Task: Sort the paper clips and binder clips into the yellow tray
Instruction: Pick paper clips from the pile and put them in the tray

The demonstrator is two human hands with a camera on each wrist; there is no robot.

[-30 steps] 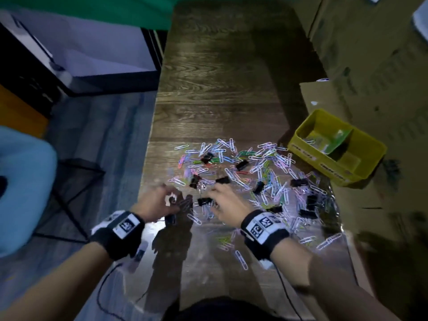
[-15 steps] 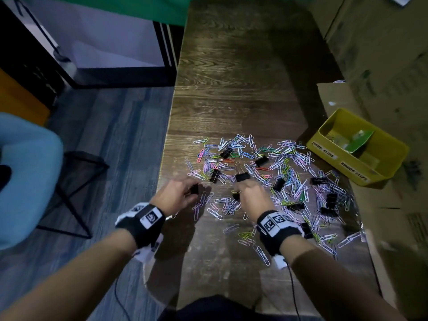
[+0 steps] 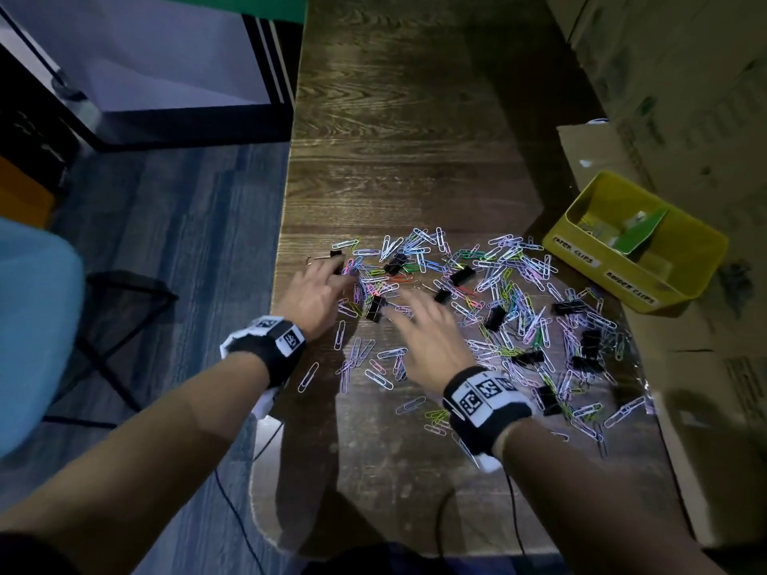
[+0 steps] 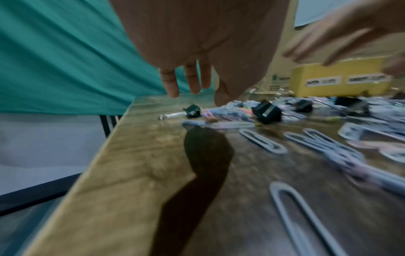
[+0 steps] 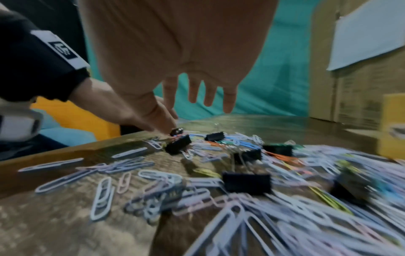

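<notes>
Many coloured paper clips [image 3: 510, 280] and several black binder clips [image 3: 496, 317] lie scattered on the wooden table [image 3: 394, 118]. The yellow tray [image 3: 622, 278] stands at the right and has two labelled compartments split by a green card [image 3: 641, 233]. My left hand [image 3: 338, 276] hovers with straight fingers [image 4: 171, 83] just over a small binder clip [image 4: 192, 110] near the table's left edge, holding nothing. My right hand [image 3: 404, 302] is spread flat above the pile, fingers [image 5: 228, 102] apart. A binder clip [image 3: 373, 309] lies between the two hands.
Cardboard boxes [image 3: 664, 97] line the right side behind and beside the tray. The table's left edge [image 3: 282, 259] runs close to my left hand. A blue chair [image 3: 33, 325] stands on the floor to the left. Cables hang off the near edge.
Both hands have reached farther into the pile. Their fingers, curled half a second ago, are now straight and spread.
</notes>
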